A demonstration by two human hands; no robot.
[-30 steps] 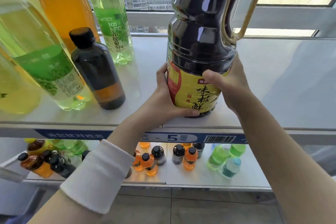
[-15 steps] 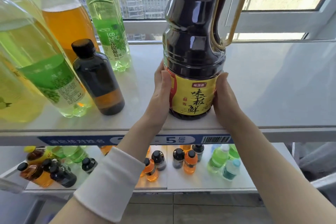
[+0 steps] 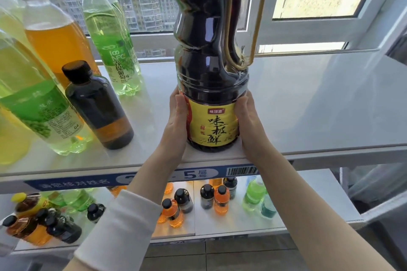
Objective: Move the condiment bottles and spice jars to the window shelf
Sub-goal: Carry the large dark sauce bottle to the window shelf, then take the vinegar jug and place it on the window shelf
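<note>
A big dark soy sauce bottle (image 3: 212, 68) with a yellow label and a loop handle stands upright on the white window shelf (image 3: 308, 103), near its front edge. My left hand (image 3: 177, 125) presses flat on the bottle's left side. My right hand (image 3: 250, 121) clasps its right side at label height. To the left stands a small dark bottle (image 3: 98, 105) with a black cap.
Tall green and orange drink bottles (image 3: 110, 46) crowd the shelf's left part, close to the small dark bottle. The window frame (image 3: 308, 35) runs behind the shelf. A lower shelf (image 3: 308, 215) holds several small bottles.
The soy sauce bottle went from tilted with its base lifted to standing flat on the shelf, a little farther in. Both hands slid to its sides.
</note>
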